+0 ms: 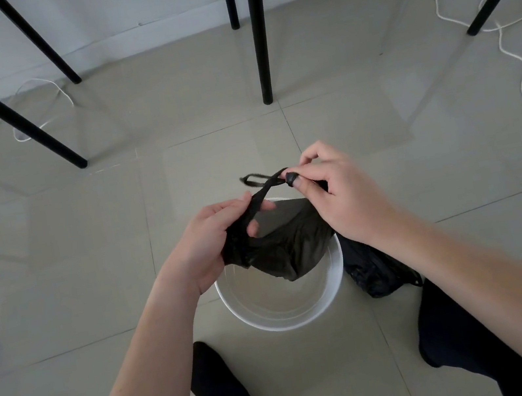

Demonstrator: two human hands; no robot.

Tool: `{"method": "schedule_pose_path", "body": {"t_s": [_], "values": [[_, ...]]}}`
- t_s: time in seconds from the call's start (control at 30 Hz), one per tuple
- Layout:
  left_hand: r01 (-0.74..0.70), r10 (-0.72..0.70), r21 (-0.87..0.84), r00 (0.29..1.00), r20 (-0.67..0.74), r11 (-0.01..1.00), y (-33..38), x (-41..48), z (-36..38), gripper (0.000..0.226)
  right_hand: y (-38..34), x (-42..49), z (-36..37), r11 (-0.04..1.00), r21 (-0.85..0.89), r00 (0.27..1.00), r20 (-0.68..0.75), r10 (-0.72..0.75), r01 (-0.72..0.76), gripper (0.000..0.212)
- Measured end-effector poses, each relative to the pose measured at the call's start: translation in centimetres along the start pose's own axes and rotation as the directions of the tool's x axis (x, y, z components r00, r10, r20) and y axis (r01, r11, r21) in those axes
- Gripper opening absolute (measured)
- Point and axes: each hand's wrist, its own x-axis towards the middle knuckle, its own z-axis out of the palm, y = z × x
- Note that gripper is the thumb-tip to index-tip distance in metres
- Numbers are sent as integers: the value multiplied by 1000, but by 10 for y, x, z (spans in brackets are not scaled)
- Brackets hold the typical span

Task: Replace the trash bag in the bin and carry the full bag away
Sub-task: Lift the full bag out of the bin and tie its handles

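Grip: left hand [221, 239] clutches bunched edge of black bag [288, 245], fingers curled round it; right hand [338, 191] pinches thin strap of same bag between thumb and fingertips, strap looped and pulled taut between hands; bag sags from both hands over white bin [273, 322], lower fold hanging within far half of rim; second bag [375, 272] on floor just beside bin's right side, partly hidden by right forearm; tiled floor [90, 261] open left of bin; table legs [261, 42] beyond; white cable [511, 52] trailing at right.
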Motion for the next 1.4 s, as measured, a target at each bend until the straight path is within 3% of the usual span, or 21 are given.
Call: {"method": "schedule_pose_path", "body": {"t_s": [0.17,0.3,0.47,0.53,0.6,0.7,0.83,0.9,0.97,1.1,1.27,1.33,1.4], "values": [[43,-45,-52,998,-32,998,0,0,-2,49,-9,-2,-1,994,107,999,41,-12,8,24],[-79,56,-183,990,-129,980,1,1,1,36,-9,-1,-4,982,183,995,90,38,-54,26],[-218,173,-184,958,-230,958,1,2,7,23,-10,-3,-2,962,254,981,186,54,-101,29],[-240,185,-189,946,-267,952,3,1,9,17,-10,-3,-2,918,357,969,229,90,-170,29],[-245,171,-255,945,-278,935,5,0,8,17,-12,-2,-3,783,560,953,271,137,-272,28],[-238,136,-385,952,-275,892,5,0,3,15,-13,3,-8,426,820,924,332,192,-383,31],[-241,109,-558,959,-260,794,3,3,0,21,-10,5,-11,9,901,872,417,254,-434,28],[-223,76,-628,965,-253,746,3,3,1,21,-7,7,-12,-105,903,855,429,291,-418,29],[-232,55,-673,960,-274,702,4,3,0,26,-5,9,-12,-152,906,834,424,352,-396,31],[-294,45,-755,942,-332,587,5,4,-7,30,-5,13,-15,-150,920,811,391,435,-362,31],[-402,-27,-807,889,-457,432,7,3,-31,33,-8,16,-20,64,909,798,325,508,-412,31],[-453,-32,-744,844,-535,491,12,0,-39,32,-8,17,-21,201,884,813,271,516,-422,33],[-457,33,-575,801,-597,678,17,-3,-38,32,-8,15,-19,386,826,861,212,463,-411,33]]}}
